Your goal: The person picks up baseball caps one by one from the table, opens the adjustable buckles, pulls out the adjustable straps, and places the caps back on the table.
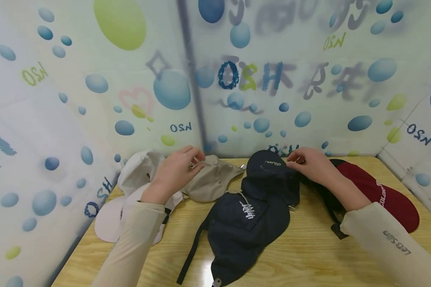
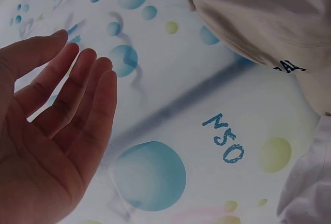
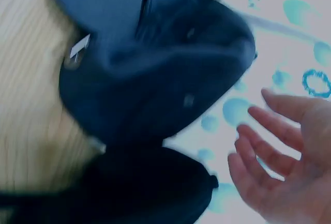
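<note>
My left hand (image 1: 176, 169) hovers over the light caps, its fingers loosely bent around nothing. Below it are a white cap (image 1: 136, 175), a pale pink cap (image 1: 107, 219) and a beige cap (image 1: 210, 181). In the left wrist view the palm and fingers of the left hand (image 2: 62, 115) show bare. Beside the rear navy cap (image 1: 269, 179), my right hand (image 1: 314, 165) hangs relaxed. The right wrist view shows that hand (image 3: 284, 157) apart from the blurred navy cap (image 3: 155, 79), with nothing held. A navy cap with white lettering (image 1: 244, 223) lies in front.
At the right lie a dark red cap (image 1: 395, 199) and a black cap (image 1: 327, 195) with a strap, partly behind the right forearm. Loose straps and metal buckles spread over the wooden table (image 1: 309, 255). A patterned sheet (image 1: 237, 119) stands behind and at both sides.
</note>
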Tool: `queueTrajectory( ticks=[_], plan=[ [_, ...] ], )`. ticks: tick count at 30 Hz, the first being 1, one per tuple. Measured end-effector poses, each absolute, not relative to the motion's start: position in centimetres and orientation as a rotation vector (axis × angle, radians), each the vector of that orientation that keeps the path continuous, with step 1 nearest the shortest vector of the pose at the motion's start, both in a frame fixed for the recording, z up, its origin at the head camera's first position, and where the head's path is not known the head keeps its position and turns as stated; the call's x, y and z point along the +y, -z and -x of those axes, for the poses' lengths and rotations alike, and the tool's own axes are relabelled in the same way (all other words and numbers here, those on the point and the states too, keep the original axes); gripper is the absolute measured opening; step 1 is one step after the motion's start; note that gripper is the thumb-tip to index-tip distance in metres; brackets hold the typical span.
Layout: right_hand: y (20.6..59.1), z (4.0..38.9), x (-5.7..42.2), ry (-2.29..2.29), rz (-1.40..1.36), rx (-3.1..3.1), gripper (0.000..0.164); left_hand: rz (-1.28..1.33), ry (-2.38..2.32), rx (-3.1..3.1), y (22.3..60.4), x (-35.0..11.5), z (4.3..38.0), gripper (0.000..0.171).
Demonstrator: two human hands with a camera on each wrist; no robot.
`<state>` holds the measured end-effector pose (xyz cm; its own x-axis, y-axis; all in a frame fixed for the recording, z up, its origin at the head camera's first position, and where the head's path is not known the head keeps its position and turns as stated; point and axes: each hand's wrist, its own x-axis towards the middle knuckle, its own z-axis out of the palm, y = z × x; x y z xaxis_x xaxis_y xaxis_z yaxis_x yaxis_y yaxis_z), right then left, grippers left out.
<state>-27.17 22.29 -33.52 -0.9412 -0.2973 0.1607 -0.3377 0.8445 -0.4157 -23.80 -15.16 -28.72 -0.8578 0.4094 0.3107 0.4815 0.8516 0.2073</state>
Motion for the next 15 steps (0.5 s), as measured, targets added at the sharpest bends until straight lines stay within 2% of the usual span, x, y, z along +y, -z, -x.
queueTrajectory(
  ticks=[8,15],
  plan=[
    [34.6,27.5,25.6,-0.267,-0.256,-3.057,0.043,0.674,0.407,-2.788,29.0,-15.2,23.8,0.014],
    [34.6,27.7,26.4,-0.304,-0.236,-2.939,0.030,0.682,0.406,-2.790,29.1,-15.2,23.9,0.014]
  ],
)
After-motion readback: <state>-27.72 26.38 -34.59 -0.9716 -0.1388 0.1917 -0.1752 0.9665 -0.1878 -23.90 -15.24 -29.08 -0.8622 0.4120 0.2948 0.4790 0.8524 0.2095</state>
